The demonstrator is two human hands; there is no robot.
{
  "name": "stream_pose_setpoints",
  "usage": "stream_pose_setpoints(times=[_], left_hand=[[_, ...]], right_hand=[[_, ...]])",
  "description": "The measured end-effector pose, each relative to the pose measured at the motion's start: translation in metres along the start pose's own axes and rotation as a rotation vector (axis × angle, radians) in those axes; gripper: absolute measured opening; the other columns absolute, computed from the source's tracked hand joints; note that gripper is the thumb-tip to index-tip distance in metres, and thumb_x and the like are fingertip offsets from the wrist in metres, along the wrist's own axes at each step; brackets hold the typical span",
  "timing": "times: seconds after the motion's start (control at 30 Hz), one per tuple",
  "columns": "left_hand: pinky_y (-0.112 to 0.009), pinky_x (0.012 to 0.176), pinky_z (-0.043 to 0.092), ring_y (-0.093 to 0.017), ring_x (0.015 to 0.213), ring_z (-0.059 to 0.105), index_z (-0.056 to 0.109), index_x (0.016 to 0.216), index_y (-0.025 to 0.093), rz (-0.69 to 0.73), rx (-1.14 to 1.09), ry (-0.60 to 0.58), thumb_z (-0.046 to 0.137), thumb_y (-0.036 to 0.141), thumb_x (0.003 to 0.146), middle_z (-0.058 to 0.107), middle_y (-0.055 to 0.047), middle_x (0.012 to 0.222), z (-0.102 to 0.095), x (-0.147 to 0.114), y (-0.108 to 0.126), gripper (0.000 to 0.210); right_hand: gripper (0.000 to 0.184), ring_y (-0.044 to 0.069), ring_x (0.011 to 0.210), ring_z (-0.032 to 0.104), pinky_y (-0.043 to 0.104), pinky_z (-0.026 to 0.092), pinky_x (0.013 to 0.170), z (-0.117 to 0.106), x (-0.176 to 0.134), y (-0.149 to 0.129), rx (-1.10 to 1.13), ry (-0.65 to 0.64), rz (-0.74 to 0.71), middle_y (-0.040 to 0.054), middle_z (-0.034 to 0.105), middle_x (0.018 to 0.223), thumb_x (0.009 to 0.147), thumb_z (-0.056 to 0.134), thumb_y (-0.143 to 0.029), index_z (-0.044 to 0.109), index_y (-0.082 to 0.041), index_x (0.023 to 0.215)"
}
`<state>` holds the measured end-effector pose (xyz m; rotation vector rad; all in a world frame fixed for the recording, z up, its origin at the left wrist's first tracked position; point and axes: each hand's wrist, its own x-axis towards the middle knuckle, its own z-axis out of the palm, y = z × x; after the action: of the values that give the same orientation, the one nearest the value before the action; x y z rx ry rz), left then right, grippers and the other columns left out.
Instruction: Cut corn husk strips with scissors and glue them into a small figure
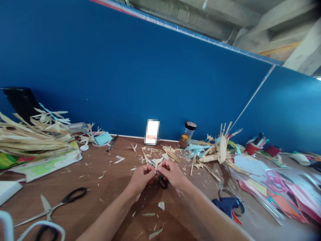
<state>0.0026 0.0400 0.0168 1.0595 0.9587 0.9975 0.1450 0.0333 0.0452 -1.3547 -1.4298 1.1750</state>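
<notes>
Centre frame: left hand [141,177] & right hand [173,174] both pinched closed on a small husk piece [155,163], held just above the surface [105,194]. Right hand also has small black scissors [163,182] looped on fingers. Step looks like trimming/shaping; next cut prob. needs a steady pinch. Big scissors [54,206] lie lower left.

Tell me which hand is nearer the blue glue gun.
Right. The right hand sits just left of the blue glue gun, beyond it on the table; the left hand is farther left, past the right one.

Small scissors [163,182] mostly behind hands [157,175]
</notes>
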Motion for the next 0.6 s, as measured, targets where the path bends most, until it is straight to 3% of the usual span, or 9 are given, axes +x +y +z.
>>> stream_pose_setpoints(times=[0.3,0.43,0.6], left_hand=[[-0.019,0.049,0.036,-0.008,0.048,0.048,0.057,0.065,0.014,-0.017,-0.054,0.044,0.067,0.034,0.060,0.054,0.003,0.055,-0.002,0.000,0.003,0.023],[-0.019,0.047,0.035,-0.006,0.046,0.045,0.060,0.071,0.012,0.063,-0.111,0.280,0.068,0.032,0.059,0.053,0.003,0.054,-0.012,0.005,0.008,0.024],[-0.018,0.049,0.037,-0.006,0.049,0.046,0.060,0.076,0.013,0.213,-0.237,0.654,0.068,0.030,0.057,0.054,0.003,0.060,-0.028,0.015,0.015,0.027]], right_hand=[[0.013,0.010,0.053,0.046,0.019,0.036,0.045,0.003,0.001,-0.001,-0.026,0.012,-0.014,-0.0027,0.052,0.060,0.074,0.054,-0.029,0.056,-0.017,0.074],[0.019,0.012,0.060,0.055,0.021,0.041,0.051,-0.006,0.007,0.000,-0.380,0.031,-0.106,0.0016,0.062,0.072,0.081,0.043,-0.028,0.055,-0.017,0.091],[0.015,0.014,0.071,0.057,0.024,0.040,0.063,-0.015,0.010,0.000,-0.689,0.047,-0.192,0.0021,0.063,0.078,0.081,0.044,-0.024,0.058,-0.019,0.086]])
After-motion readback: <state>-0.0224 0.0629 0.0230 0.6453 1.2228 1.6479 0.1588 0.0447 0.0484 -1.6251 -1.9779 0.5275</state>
